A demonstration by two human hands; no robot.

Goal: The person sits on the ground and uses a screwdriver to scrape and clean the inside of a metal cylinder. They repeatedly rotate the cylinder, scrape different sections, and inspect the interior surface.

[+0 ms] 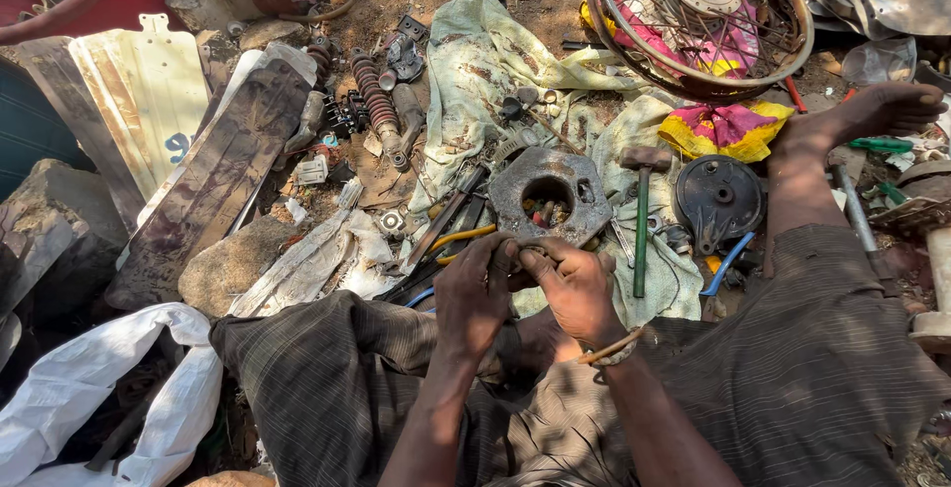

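My left hand (pixel 475 294) and my right hand (pixel 575 289) meet in front of my lap, fingers pinched together on a small dark part (pixel 517 249) that is mostly hidden between them. Just beyond my hands lies a grey metal hub plate (pixel 515 190) with a round hole holding small bits. A hammer (pixel 642 219) with a green handle rests on a dirty cloth (pixel 475 61) to the right of it. Pliers with yellow grips (pixel 458 237) lie left of my hands.
A spoked wheel rim (pixel 604 31) lies at the top right, a dark brake drum (pixel 719 198) beside my bare foot (pixel 872 110). Coil springs (pixel 376 101), flat panels (pixel 213 180), stones (pixel 45 219) and a white sack (pixel 99 388) fill the left side.
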